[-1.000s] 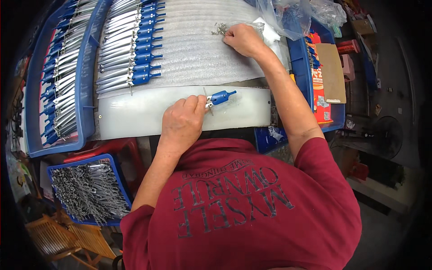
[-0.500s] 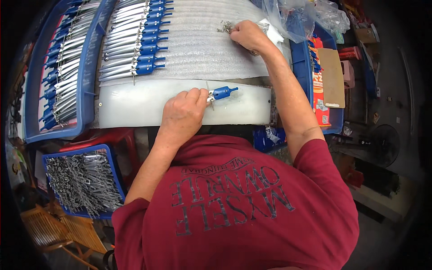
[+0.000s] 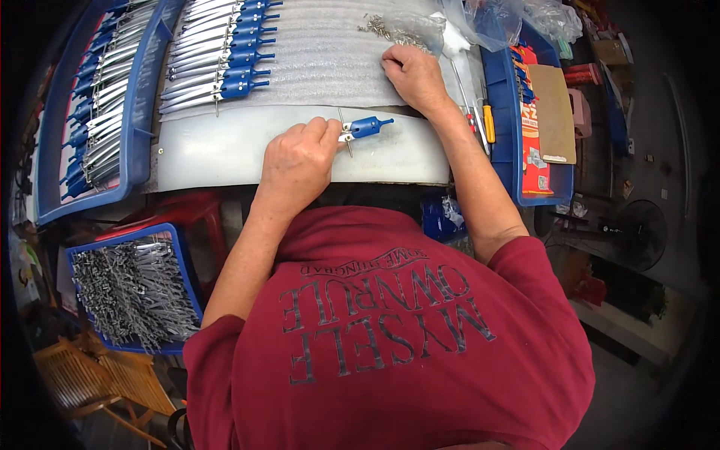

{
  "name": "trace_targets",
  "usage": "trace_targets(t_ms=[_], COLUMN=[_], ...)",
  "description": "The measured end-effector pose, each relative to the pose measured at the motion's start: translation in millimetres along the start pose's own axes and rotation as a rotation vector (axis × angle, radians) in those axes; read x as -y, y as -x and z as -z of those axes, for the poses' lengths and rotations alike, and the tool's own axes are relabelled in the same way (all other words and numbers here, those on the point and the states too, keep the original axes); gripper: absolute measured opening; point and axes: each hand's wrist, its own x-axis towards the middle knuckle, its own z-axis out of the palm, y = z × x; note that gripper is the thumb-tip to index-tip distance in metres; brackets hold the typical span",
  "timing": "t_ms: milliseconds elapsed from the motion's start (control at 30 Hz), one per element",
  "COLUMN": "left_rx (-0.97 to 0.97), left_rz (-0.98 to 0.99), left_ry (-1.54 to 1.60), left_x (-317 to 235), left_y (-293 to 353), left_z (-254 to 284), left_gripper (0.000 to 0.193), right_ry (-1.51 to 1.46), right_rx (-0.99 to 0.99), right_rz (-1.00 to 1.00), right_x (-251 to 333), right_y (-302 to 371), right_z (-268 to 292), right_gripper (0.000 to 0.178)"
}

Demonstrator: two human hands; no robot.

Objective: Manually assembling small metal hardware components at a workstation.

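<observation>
My left hand (image 3: pixel 300 159) is closed round a silvery metal part, most of it hidden by the fingers. Its blue plastic end (image 3: pixel 366 127) sticks out to the right, and a thin metal pin (image 3: pixel 346 133) stands crosswise by the joint. The part is over a smooth white board (image 3: pixel 217 154) along the table's near edge. My right hand (image 3: pixel 417 77) is over the foam sheet with its fingers curled together; whatever they pinch is too small to make out. Just beyond it lies a pile of small metal pieces (image 3: pixel 394 31).
Similar blue-ended parts (image 3: pixel 225 64) lie in a row on the grey foam sheet (image 3: pixel 322 67). More fill a blue tray (image 3: pixel 137 142) at left. Lower left is a bin of dark metal strips (image 3: pixel 131 292). A yellow-handled screwdriver (image 3: pixel 489 124) lies beside the right-hand blue tray (image 3: pixel 551 200).
My right hand has come back from the small metal pieces, nearer to me, fingers still closed. My left hand keeps hold of the blue-ended part. The whole view has shifted slightly.
</observation>
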Motion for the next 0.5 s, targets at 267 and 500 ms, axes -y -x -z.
trace_targets(t_ms=[267, 500], left_rx=[0.014, 0.008], left_rz=[-0.026, -0.016], left_ry=[-0.046, -0.041], left_x=[1, 0], left_y=[-1, -2], left_z=[-1, -3], left_gripper=[0.012, 0.014], right_ry=[0.074, -0.086], right_rx=[0.044, 0.077], right_rz=[-0.011, -0.074], right_x=[-1, 9], right_y=[0, 11], right_z=[4, 20], right_gripper=[0.015, 0.017])
